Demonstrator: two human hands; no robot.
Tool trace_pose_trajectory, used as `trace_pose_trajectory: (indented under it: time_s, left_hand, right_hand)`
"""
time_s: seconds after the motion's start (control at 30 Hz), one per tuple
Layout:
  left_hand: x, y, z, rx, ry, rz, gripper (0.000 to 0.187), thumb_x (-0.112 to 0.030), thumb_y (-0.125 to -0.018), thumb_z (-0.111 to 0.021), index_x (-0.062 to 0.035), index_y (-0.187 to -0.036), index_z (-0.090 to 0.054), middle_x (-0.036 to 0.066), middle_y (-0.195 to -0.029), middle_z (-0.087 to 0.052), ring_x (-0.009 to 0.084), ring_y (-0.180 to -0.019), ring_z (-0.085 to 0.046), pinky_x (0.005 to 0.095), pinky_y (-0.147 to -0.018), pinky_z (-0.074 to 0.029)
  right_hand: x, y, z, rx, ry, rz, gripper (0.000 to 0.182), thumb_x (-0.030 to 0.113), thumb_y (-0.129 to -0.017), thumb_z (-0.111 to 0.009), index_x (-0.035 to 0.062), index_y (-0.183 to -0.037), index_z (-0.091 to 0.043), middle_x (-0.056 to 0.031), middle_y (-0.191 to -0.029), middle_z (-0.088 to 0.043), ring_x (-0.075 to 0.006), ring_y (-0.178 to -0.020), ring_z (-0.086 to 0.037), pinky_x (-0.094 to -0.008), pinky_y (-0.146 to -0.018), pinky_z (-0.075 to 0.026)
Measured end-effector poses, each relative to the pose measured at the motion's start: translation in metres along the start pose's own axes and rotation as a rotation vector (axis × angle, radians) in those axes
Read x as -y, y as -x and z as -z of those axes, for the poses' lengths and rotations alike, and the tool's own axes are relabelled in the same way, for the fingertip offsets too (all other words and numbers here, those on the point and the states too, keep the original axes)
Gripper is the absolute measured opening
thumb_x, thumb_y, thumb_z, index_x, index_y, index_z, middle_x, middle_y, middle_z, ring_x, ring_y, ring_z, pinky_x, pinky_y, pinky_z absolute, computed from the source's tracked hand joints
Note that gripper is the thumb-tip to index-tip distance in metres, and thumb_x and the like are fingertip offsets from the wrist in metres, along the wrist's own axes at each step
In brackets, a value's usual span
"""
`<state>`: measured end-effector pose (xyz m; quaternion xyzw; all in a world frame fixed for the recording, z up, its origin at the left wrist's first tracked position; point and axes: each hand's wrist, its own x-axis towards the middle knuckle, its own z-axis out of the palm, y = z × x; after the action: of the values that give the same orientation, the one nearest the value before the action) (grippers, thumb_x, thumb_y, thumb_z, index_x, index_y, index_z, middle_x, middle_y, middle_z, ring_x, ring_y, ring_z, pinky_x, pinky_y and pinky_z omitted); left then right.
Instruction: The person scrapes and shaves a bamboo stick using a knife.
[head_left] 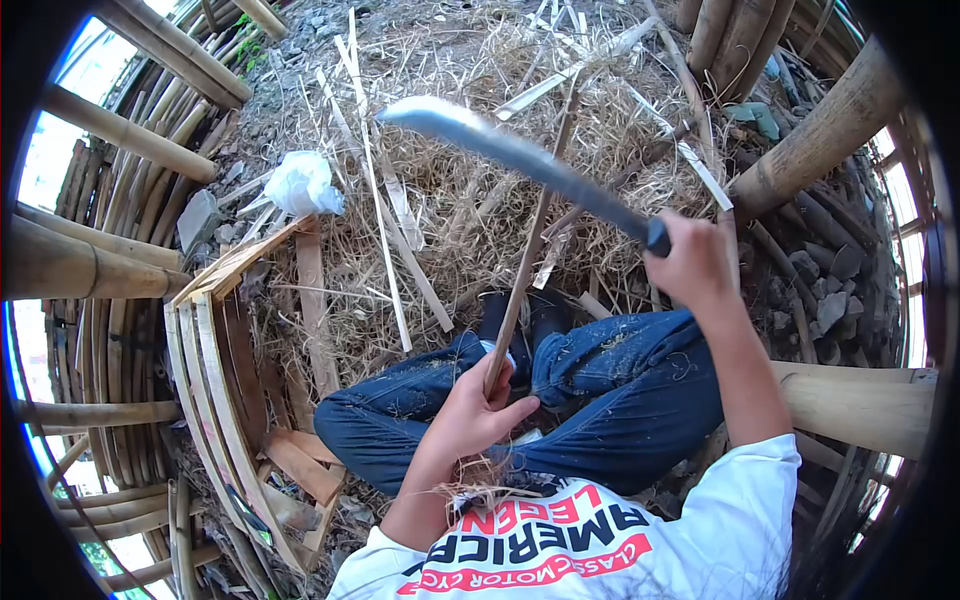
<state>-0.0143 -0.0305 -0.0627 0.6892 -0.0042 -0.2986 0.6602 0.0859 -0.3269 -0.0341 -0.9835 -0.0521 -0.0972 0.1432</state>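
My right hand (692, 262) grips the dark handle of a long curved machete (530, 160), whose bright blade points up and to the left. The blade passes over a long brown strip (532, 245); whether the two touch I cannot tell. Wrapped round the lower end of this strip is my left hand (480, 405), in front of my lap. The strip slants upward and away from me, towards the straw. Bits of shavings lie on my blue trousers (630, 390) and at my left forearm.
Straw and shavings (450, 220) cover the ground ahead, with pale split strips (375, 190) on top. To the left stand a wooden crate (215, 400) and a white plastic bag (303, 183). Thick bamboo poles (830, 125) rise on both sides, with stones (832, 305) at right.
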Motion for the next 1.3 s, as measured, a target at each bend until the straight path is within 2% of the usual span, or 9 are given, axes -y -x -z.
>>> trace_pose_trajectory:
  time_s: [0.17,0.3,0.5,0.7,0.9,1.03,1.1,1.23,1.3]
  left_hand:
    - [-0.007,0.007,0.003,-0.004,-0.075,0.028,0.038,-0.013,-0.077,-0.079,-0.0035,-0.095,-0.047,-0.005,-0.074,-0.036,0.0051,-0.060,-0.033,0.0211,-0.053,-0.030]
    - [-0.011,0.011,-0.003,-0.014,-0.071,-0.021,0.038,-0.007,-0.075,-0.079,-0.0065,-0.088,-0.043,-0.007,-0.070,-0.031,0.0028,-0.058,-0.028,0.0211,-0.050,-0.024]
    - [-0.012,0.001,-0.011,0.023,-0.065,-0.016,0.038,-0.008,-0.075,-0.080,-0.0061,-0.088,-0.044,-0.007,-0.070,-0.032,0.0026,-0.059,-0.029,0.0210,-0.050,-0.024]
    - [-0.009,0.015,-0.011,0.013,-0.100,0.020,0.039,-0.010,-0.074,-0.081,-0.0057,-0.089,-0.046,-0.007,-0.071,-0.033,0.0026,-0.060,-0.031,0.0207,-0.050,-0.025]
    - [-0.013,0.013,-0.014,0.052,-0.098,0.032,0.038,-0.011,-0.074,-0.081,-0.0059,-0.089,-0.046,-0.006,-0.070,-0.034,0.0031,-0.059,-0.031,0.0211,-0.050,-0.025]
    - [-0.014,0.022,-0.011,0.050,-0.183,0.014,0.038,-0.012,-0.075,-0.081,-0.0062,-0.088,-0.045,-0.007,-0.069,-0.034,0.0035,-0.058,-0.031,0.0216,-0.050,-0.025]
    - [-0.012,0.021,-0.015,0.063,-0.172,0.031,0.038,-0.011,-0.075,-0.080,-0.0063,-0.088,-0.045,-0.007,-0.069,-0.034,0.0036,-0.058,-0.031,0.0220,-0.049,-0.025]
    - [-0.006,0.017,-0.015,0.095,-0.076,0.044,0.038,-0.011,-0.075,-0.080,-0.0065,-0.088,-0.045,-0.007,-0.068,-0.035,0.0037,-0.058,-0.032,0.0221,-0.050,-0.026]
    - [-0.011,0.023,-0.013,0.063,-0.126,0.048,0.038,-0.011,-0.075,-0.081,-0.0065,-0.088,-0.045,-0.007,-0.068,-0.035,0.0035,-0.058,-0.032,0.0221,-0.050,-0.027]
  right_hand:
    - [0.012,-0.004,0.000,0.073,0.060,0.192,0.014,0.014,-0.067,-0.069,0.0102,-0.074,-0.059,-0.0132,-0.066,-0.064,-0.0320,-0.065,-0.066,-0.0420,-0.061,-0.051]
    - [-0.003,-0.020,0.006,-0.020,0.087,-0.080,0.015,0.016,-0.068,-0.070,0.0087,-0.076,-0.060,-0.0124,-0.068,-0.066,-0.0330,-0.068,-0.067,-0.0469,-0.064,-0.052]
    - [0.007,0.006,0.004,0.101,0.015,0.088,0.016,0.015,-0.067,-0.070,0.0080,-0.078,-0.060,-0.0162,-0.068,-0.064,-0.0358,-0.070,-0.067,-0.0458,-0.064,-0.052]
    - [-0.018,-0.021,0.008,-0.118,-0.021,-0.117,0.013,0.011,-0.068,-0.070,0.0067,-0.074,-0.059,-0.0168,-0.068,-0.063,-0.0357,-0.070,-0.066,-0.0454,-0.062,-0.051]
    - [0.003,-0.001,0.018,-0.006,0.054,0.124,0.013,0.015,-0.069,-0.068,0.0081,-0.073,-0.058,-0.0146,-0.067,-0.065,-0.0333,-0.068,-0.067,-0.0447,-0.062,-0.052]
    - [-0.022,-0.023,0.013,-0.183,0.009,-0.109,0.008,0.012,-0.072,-0.067,0.0085,-0.074,-0.060,-0.0134,-0.066,-0.064,-0.0333,-0.066,-0.067,-0.0436,-0.061,-0.052]
    - [-0.016,-0.015,0.016,-0.116,0.017,-0.119,0.011,0.014,-0.072,-0.068,0.0080,-0.075,-0.060,-0.0143,-0.065,-0.063,-0.0335,-0.067,-0.067,-0.0435,-0.061,-0.052]
    - [0.005,0.005,0.013,-0.073,-0.002,0.166,0.016,0.010,-0.064,-0.069,0.0065,-0.070,-0.055,-0.0150,-0.067,-0.061,-0.0343,-0.067,-0.064,-0.0430,-0.062,-0.050]
    - [-0.001,-0.005,0.020,-0.050,0.078,0.164,0.015,0.010,-0.066,-0.069,0.0071,-0.071,-0.056,-0.0144,-0.068,-0.062,-0.0344,-0.070,-0.065,-0.0433,-0.062,-0.049]
